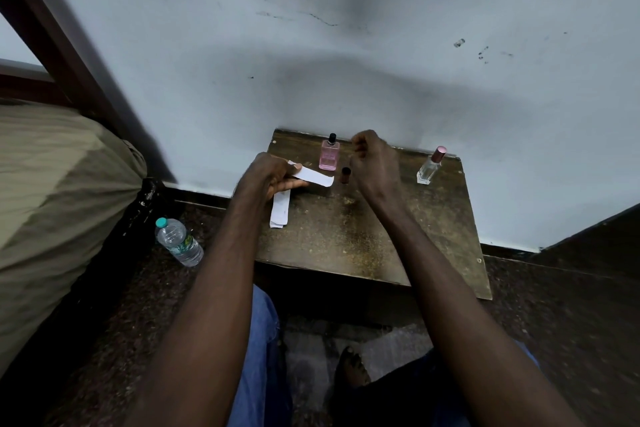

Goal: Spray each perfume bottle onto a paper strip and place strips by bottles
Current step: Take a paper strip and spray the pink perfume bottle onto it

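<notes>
My left hand (270, 175) pinches a white paper strip (316, 177) and holds it level above the small wooden table (346, 236). More white strips (280, 209) lie stacked on the table below that hand. A pink perfume bottle (329, 155) with a black nozzle stands at the back, just beyond the held strip's tip. A small brown cap (345, 175) stands beside it. My right hand (370, 163) hovers to the right of the pink bottle with fingers curled and nothing visible in them. A clear perfume bottle (430, 166) with a pink cap stands at the far right.
The table stands against a pale wall (346, 62). A plastic water bottle (178, 241) lies on the dark floor to the left, beside a bed with an olive cover (59, 191). My knees and a bare foot (353, 367) are below the table's front edge.
</notes>
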